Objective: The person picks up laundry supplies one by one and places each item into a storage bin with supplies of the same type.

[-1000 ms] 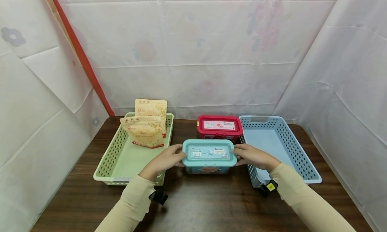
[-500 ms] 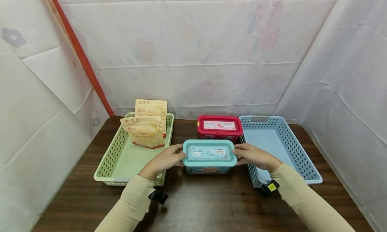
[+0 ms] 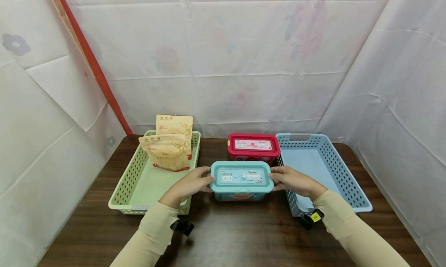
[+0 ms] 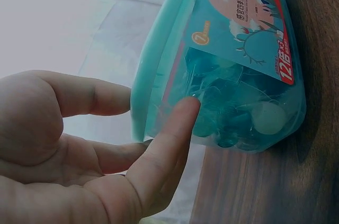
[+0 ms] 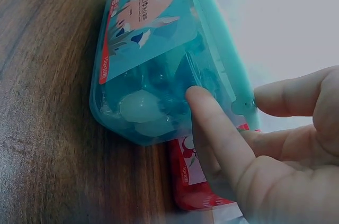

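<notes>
A teal lidded tub of laundry pods [image 3: 242, 178] is at the middle of the table, its green and white pods showing through the clear wall. My left hand [image 3: 191, 185] holds its left end; in the left wrist view the thumb and fingers [image 4: 175, 134] lie on the lid rim and end wall. On the right end my right hand [image 3: 293, 180] does the same, fingers [image 5: 212, 113] against the wall and lid edge in the right wrist view. Directly behind stands a similar red tub [image 3: 253, 144], its lower front partly hidden by the teal one.
To the left is a green basket [image 3: 153, 185] with two yellow pouches [image 3: 165, 153] standing in it. A light blue basket [image 3: 310, 158] stands at the right, close to the red tub. White cloth [image 3: 223, 65] hangs behind the wooden table [image 3: 237, 236].
</notes>
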A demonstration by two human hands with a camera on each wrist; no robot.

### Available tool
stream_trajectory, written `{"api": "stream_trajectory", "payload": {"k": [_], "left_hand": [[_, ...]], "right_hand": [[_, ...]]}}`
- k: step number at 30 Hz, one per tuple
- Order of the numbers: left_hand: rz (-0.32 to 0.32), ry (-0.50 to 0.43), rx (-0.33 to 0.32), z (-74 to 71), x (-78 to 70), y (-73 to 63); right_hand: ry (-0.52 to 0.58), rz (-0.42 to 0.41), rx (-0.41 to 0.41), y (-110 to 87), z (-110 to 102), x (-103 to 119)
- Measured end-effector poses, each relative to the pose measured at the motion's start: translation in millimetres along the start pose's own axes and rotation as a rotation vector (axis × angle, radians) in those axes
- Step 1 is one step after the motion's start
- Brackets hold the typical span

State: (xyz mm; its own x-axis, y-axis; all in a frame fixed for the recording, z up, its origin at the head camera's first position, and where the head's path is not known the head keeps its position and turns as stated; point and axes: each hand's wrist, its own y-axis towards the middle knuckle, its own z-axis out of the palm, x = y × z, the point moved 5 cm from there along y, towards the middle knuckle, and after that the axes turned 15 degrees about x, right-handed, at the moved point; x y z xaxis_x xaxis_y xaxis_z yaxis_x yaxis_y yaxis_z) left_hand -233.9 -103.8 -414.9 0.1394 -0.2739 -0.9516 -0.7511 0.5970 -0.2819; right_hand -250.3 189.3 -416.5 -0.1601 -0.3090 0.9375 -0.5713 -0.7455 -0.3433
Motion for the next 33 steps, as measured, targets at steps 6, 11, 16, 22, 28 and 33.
{"api": "stream_trajectory", "payload": {"k": [6,11,16,22,28,33], "left_hand": [[0.032,-0.047,0.025,-1.7,-0.6,-2.1],[0.069,-0.101,0.037,-4.1,-3.3,-6.3],[0.128,-0.168,0.036,-7.5,-7.2,-8.8],[0.196,-0.246,0.019,-11.0,-14.1,-11.4],[0.227,-0.302,-0.001,-11.5,-20.7,-13.6],[0.23,-0.324,-0.017,-11.9,-24.1,-16.0]], "right_hand": [[0.022,-0.025,0.002,-2.7,-3,-1],[0.053,-0.066,-0.017,-7.1,-6,-1],[0.07,-0.1,-0.066,-12.8,-6,4],[0.102,-0.118,-0.142,-21.8,-7,14],[0.141,-0.14,-0.179,-28.1,-9,21],[0.164,-0.152,-0.201,-30.3,-10,25]]}}
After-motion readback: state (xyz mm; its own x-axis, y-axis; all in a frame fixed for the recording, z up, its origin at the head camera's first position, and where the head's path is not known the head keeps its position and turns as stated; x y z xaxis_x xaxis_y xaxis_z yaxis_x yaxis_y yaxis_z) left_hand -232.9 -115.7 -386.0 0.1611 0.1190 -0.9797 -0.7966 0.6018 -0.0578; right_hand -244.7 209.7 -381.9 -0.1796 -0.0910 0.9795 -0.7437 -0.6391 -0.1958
